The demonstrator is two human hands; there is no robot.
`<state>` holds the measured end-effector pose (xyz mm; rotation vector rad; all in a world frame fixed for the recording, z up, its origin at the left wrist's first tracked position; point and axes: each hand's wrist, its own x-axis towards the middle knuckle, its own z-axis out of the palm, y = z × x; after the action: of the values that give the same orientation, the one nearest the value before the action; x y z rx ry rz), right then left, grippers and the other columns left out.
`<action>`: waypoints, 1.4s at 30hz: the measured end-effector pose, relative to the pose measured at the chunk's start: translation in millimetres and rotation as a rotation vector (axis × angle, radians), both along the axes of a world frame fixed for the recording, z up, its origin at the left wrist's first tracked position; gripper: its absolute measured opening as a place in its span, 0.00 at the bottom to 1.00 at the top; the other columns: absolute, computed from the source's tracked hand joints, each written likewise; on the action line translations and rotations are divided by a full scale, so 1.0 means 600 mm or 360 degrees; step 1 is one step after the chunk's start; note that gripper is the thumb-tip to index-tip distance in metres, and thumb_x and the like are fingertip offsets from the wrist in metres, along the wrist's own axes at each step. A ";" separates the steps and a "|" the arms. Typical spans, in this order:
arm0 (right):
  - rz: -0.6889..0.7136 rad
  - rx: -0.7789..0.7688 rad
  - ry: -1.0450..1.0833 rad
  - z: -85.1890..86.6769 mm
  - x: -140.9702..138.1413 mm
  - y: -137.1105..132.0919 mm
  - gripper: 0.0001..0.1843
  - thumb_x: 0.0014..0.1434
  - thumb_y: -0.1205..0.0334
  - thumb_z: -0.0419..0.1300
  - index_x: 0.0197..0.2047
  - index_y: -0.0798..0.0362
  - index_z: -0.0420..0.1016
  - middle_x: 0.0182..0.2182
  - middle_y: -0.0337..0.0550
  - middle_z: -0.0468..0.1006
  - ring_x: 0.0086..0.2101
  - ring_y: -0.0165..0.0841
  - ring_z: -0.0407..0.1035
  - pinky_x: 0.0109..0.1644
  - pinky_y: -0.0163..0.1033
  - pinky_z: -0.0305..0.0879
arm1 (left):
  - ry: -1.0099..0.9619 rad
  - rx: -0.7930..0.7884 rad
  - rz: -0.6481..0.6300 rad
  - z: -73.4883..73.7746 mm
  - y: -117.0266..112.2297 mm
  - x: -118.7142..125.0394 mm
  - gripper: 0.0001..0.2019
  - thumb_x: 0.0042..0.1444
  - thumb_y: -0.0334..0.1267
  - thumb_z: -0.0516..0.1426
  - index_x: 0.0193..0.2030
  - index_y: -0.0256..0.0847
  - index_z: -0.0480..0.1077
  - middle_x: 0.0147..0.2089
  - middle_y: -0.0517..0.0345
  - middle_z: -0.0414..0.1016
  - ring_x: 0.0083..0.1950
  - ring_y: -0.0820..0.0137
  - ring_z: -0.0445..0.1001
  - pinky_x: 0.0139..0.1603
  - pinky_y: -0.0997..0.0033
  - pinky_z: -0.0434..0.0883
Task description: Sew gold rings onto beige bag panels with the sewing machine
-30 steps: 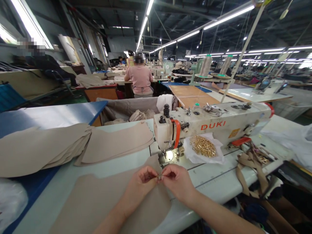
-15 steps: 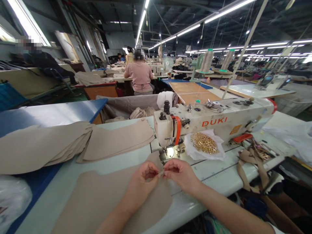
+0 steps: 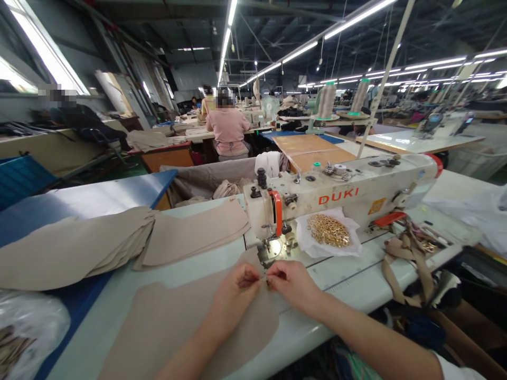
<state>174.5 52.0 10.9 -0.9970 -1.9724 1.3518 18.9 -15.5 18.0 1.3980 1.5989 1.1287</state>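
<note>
My left hand (image 3: 236, 295) is closed in a pinch over a taupe fabric panel (image 3: 170, 316) lying flat on the machine table. What its fingertips grip is too small to make out. Just to its right, my right hand (image 3: 295, 285) pinches too, and a small gold-coloured metal piece (image 3: 269, 285) glints under its fingertips. Both pinches almost meet in front of the needle area of a white DUKI sewing machine (image 3: 336, 195). Behind the needle area, a heap of small gold metal fittings (image 3: 328, 230) sits on white paper (image 3: 354, 248).
Stacked taupe panels (image 3: 194, 232) lie on the table's left, with more cut panels (image 3: 79, 243) beside them. Brown straps (image 3: 415, 264) hang at the right edge. A plastic bag (image 3: 35, 316) is at lower left. A person in pink (image 3: 227, 129) sits ahead.
The view has shifted slightly. Both hands remain pinched close together; the light strip visible between the fingertips earlier is now hardly seen, and a gold glint shows at my right fingertips.
</note>
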 end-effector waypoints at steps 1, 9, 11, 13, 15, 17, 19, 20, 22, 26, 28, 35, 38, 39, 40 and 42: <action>0.0006 -0.0064 0.0026 -0.001 0.002 0.002 0.10 0.51 0.75 0.56 0.24 0.53 0.73 0.20 0.34 0.74 0.24 0.28 0.68 0.29 0.31 0.61 | 0.0089 -0.0013 -0.0037 0.006 0.002 -0.006 0.02 0.50 0.36 0.57 0.31 0.42 0.68 0.31 0.59 0.74 0.36 0.66 0.74 0.41 0.67 0.71; 0.0040 -0.0391 0.0068 -0.002 0.020 0.020 0.09 0.50 0.75 0.56 0.23 0.53 0.69 0.17 0.31 0.70 0.20 0.26 0.68 0.26 0.29 0.65 | 0.1124 0.0273 0.0026 -0.019 0.020 -0.038 0.13 0.55 0.37 0.52 0.46 0.37 0.68 0.51 0.43 0.72 0.55 0.54 0.68 0.57 0.48 0.65; 0.0046 -0.0451 0.0039 -0.001 0.018 0.024 0.09 0.51 0.74 0.56 0.23 0.53 0.69 0.16 0.31 0.71 0.19 0.26 0.69 0.26 0.29 0.67 | 0.1209 0.0346 -0.0023 -0.037 0.015 -0.027 0.14 0.57 0.38 0.51 0.48 0.37 0.67 0.52 0.43 0.71 0.55 0.55 0.67 0.57 0.49 0.66; 0.0057 -0.0509 -0.0008 -0.001 0.008 0.031 0.09 0.50 0.74 0.56 0.22 0.53 0.69 0.16 0.31 0.71 0.18 0.26 0.69 0.25 0.29 0.67 | 0.1233 0.0399 -0.0045 -0.048 0.008 -0.015 0.15 0.59 0.39 0.50 0.50 0.37 0.66 0.52 0.44 0.71 0.55 0.57 0.67 0.57 0.50 0.67; 0.0074 -0.0554 -0.0070 0.000 -0.006 0.039 0.10 0.50 0.75 0.56 0.21 0.53 0.69 0.16 0.31 0.72 0.17 0.26 0.69 0.22 0.28 0.65 | 0.1231 0.0437 -0.0050 -0.052 0.002 -0.008 0.15 0.59 0.39 0.51 0.51 0.38 0.66 0.51 0.45 0.71 0.55 0.57 0.68 0.56 0.50 0.68; 0.0098 -0.0579 -0.0144 0.001 -0.021 0.048 0.12 0.49 0.77 0.56 0.18 0.53 0.68 0.14 0.31 0.71 0.16 0.25 0.68 0.21 0.27 0.64 | 0.1219 0.0447 -0.0057 -0.051 -0.002 -0.006 0.15 0.59 0.39 0.51 0.51 0.39 0.65 0.51 0.45 0.71 0.54 0.57 0.68 0.55 0.50 0.69; 0.0130 -0.0591 -0.0213 0.004 -0.032 0.056 0.14 0.47 0.78 0.55 0.16 0.54 0.68 0.11 0.31 0.69 0.15 0.26 0.68 0.20 0.27 0.63 | 0.1202 0.0432 -0.0056 -0.049 -0.005 -0.007 0.16 0.59 0.39 0.51 0.52 0.39 0.64 0.51 0.45 0.71 0.54 0.57 0.68 0.55 0.49 0.69; 0.0148 -0.0595 -0.0240 0.006 -0.036 0.059 0.14 0.47 0.78 0.55 0.15 0.54 0.68 0.11 0.31 0.69 0.14 0.26 0.67 0.19 0.27 0.63 | 0.1196 0.0422 -0.0051 -0.048 -0.005 -0.008 0.16 0.59 0.39 0.51 0.53 0.39 0.64 0.51 0.45 0.71 0.54 0.57 0.69 0.55 0.50 0.69; 0.0181 -0.0607 -0.0282 0.010 -0.039 0.064 0.14 0.46 0.78 0.54 0.15 0.54 0.68 0.11 0.32 0.69 0.14 0.26 0.67 0.19 0.28 0.64 | 0.1194 0.0417 -0.0033 -0.046 -0.004 -0.009 0.16 0.59 0.38 0.52 0.53 0.39 0.64 0.51 0.46 0.72 0.53 0.57 0.69 0.54 0.51 0.70; 0.0224 -0.0660 -0.0348 0.018 -0.039 0.072 0.13 0.47 0.77 0.55 0.15 0.55 0.67 0.12 0.34 0.71 0.14 0.27 0.68 0.19 0.29 0.65 | 0.1237 0.0525 -0.0044 -0.042 0.006 -0.006 0.09 0.60 0.36 0.50 0.44 0.41 0.69 0.45 0.50 0.74 0.48 0.61 0.71 0.50 0.57 0.71; 0.0230 -0.0691 -0.0376 0.020 -0.040 0.075 0.13 0.47 0.77 0.55 0.16 0.55 0.67 0.13 0.35 0.72 0.14 0.26 0.67 0.19 0.29 0.65 | 0.1271 0.0597 -0.0070 -0.039 0.012 -0.003 0.09 0.61 0.35 0.49 0.38 0.41 0.70 0.40 0.52 0.75 0.43 0.63 0.72 0.47 0.61 0.72; 0.0251 -0.0682 -0.0439 0.016 -0.043 0.081 0.13 0.48 0.76 0.55 0.16 0.55 0.66 0.12 0.34 0.71 0.14 0.26 0.67 0.19 0.28 0.66 | 0.1376 0.0721 -0.0123 -0.030 0.026 0.009 0.12 0.60 0.31 0.48 0.31 0.40 0.70 0.33 0.52 0.74 0.38 0.65 0.71 0.42 0.65 0.72; 0.0261 -0.0617 -0.0477 0.018 -0.041 0.081 0.13 0.47 0.76 0.55 0.16 0.55 0.66 0.13 0.34 0.72 0.14 0.26 0.67 0.19 0.28 0.66 | 0.1352 0.0696 -0.0148 -0.028 0.031 0.012 0.12 0.58 0.29 0.48 0.30 0.41 0.70 0.32 0.54 0.74 0.38 0.66 0.71 0.41 0.66 0.71; 0.0267 -0.0587 -0.0494 0.019 -0.041 0.082 0.13 0.47 0.76 0.55 0.16 0.55 0.66 0.13 0.35 0.72 0.14 0.26 0.67 0.19 0.29 0.66 | 0.1352 0.0695 -0.0153 -0.029 0.032 0.012 0.11 0.58 0.29 0.48 0.29 0.41 0.69 0.32 0.54 0.73 0.37 0.66 0.70 0.41 0.66 0.71; 0.0274 -0.0550 -0.0513 0.020 -0.041 0.082 0.13 0.48 0.76 0.54 0.16 0.55 0.66 0.13 0.35 0.72 0.14 0.27 0.68 0.20 0.29 0.66 | 0.1358 0.0692 -0.0154 -0.030 0.034 0.012 0.11 0.57 0.28 0.48 0.29 0.41 0.69 0.31 0.55 0.73 0.37 0.66 0.70 0.40 0.66 0.71; 0.0290 -0.0449 -0.0553 0.022 -0.040 0.083 0.13 0.48 0.76 0.54 0.16 0.54 0.66 0.13 0.36 0.72 0.15 0.28 0.69 0.21 0.30 0.66 | 0.1385 0.0687 -0.0146 -0.031 0.036 0.013 0.11 0.56 0.27 0.48 0.28 0.41 0.68 0.31 0.55 0.73 0.36 0.67 0.70 0.40 0.66 0.71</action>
<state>150.3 101.7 23.8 -1.2795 -2.2093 1.6863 26.5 6.3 -0.8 2.4547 1.8744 0.8765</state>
